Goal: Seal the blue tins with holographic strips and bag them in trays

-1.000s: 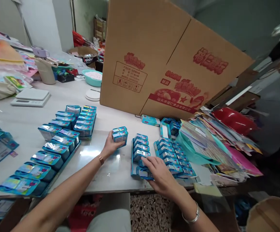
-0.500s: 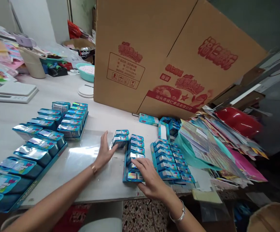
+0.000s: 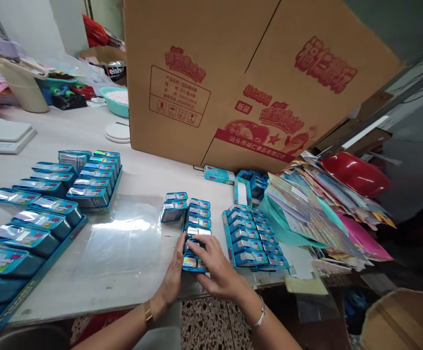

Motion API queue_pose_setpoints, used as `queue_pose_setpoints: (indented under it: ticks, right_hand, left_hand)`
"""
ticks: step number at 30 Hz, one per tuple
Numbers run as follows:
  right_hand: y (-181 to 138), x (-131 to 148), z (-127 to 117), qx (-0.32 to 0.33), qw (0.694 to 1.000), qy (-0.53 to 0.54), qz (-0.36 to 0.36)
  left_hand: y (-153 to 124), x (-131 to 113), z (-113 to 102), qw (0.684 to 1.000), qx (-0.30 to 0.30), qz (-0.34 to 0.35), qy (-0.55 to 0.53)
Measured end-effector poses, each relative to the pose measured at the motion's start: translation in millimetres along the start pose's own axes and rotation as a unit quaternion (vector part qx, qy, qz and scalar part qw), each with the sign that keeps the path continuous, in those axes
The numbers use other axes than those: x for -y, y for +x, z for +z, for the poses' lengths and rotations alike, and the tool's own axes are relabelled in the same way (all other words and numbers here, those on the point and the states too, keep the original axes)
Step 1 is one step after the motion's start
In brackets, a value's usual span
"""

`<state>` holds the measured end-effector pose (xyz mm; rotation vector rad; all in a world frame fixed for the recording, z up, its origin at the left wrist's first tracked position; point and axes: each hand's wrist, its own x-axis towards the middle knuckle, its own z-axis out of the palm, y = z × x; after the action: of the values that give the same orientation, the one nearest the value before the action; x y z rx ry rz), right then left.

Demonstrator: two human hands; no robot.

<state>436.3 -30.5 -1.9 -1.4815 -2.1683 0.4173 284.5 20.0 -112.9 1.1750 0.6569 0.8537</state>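
Both hands, the left hand (image 3: 173, 272) and right hand (image 3: 213, 265), clasped the near end of a row of blue tins (image 3: 194, 233) on the desk (image 3: 124, 253); two loose tins (image 3: 173, 206) sat just beyond, a cardboard carton (image 3: 233, 82) farther back.

A tray of blue tins (image 3: 195, 228) is gripped at its near end by both hands, left hand (image 3: 173, 278) and right hand (image 3: 217, 270), just before the cardboard box (image 3: 240, 82).

The large cardboard carton (image 3: 233, 82) carries red printing: big Chinese characters at its upper right, a boxed table of small print with handling symbols on its left face, the label 板装, and a red band reading 汕头市福仁食品有限公司. A black band on the container (image 3: 114, 71) behind shows the letters "eishu". The small blue packs' print is too small to read.
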Motion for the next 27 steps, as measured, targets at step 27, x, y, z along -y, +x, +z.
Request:
queue_pose_setpoints:
  ticks: [27]
  right_hand:
    - [4.6,-10.9,6.4,0.042,0.982,-0.156,0.093]
  left_hand:
    - [-4.1,-12.0,-15.0,0.981,0.119,0.011,0.152]
